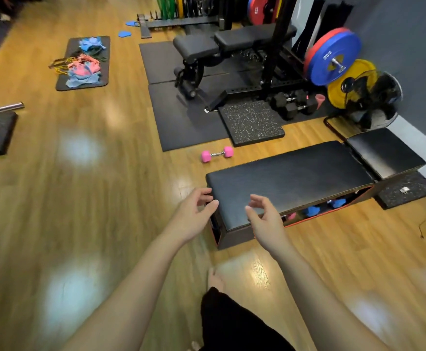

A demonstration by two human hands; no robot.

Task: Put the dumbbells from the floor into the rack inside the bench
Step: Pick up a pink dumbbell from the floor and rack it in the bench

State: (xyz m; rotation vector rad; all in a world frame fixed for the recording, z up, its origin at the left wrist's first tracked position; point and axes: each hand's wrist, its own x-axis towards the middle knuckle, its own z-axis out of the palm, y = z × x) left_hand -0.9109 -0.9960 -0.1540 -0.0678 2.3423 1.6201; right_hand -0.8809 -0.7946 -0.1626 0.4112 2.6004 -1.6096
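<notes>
- Both hands hover empty at the near end of the black padded storage bench (290,178): your left hand (194,214) curls loosely by its corner, your right hand (265,219) is half open over the pad.
- One small pink hex dumbbell with a chrome handle (217,154) lies on the wooden floor (92,198) just above the bench, centre frame.
- It looks light and rigid; grip the bare handle, which may be slick.
- Under the raised lid, the rack slot (318,210) seemingly holds blue and pink dumbbells.

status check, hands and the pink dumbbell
Left hand and right hand open, empty, at bench lid. Pink dumbbell on floor beyond bench. Nothing blocking.
</notes>
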